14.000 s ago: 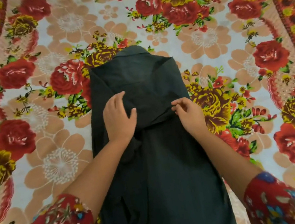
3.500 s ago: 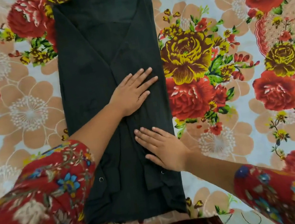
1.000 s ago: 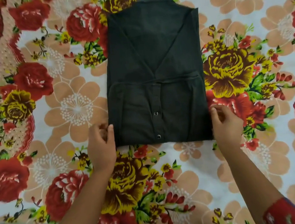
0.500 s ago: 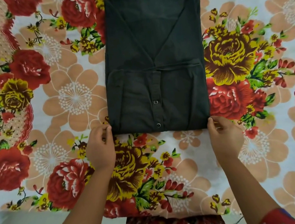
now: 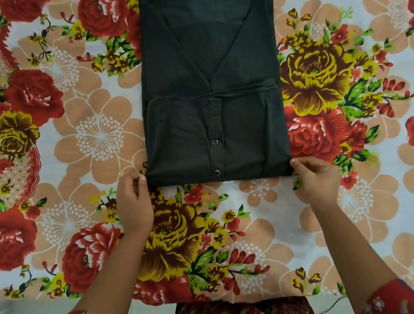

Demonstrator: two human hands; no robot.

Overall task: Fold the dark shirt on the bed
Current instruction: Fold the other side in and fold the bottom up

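1. Floral bed point(image 5: 264, 228) carries the dark shirt point(image 5: 210, 76), folded into a rectangle with its lower part turned up.
2. Its near left corner is pinched by the left hand point(image 5: 134, 204); the right hand point(image 5: 315, 181) pinches the near right corner.
3. Collar end runs out of frame at the top.
4. Half a second ago both hands held these same corners, and the fold is unchanged.

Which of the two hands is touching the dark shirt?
Touching, both. The head view shows the left hand pinching the dark shirt at its near left corner, the right hand at its near right corner.
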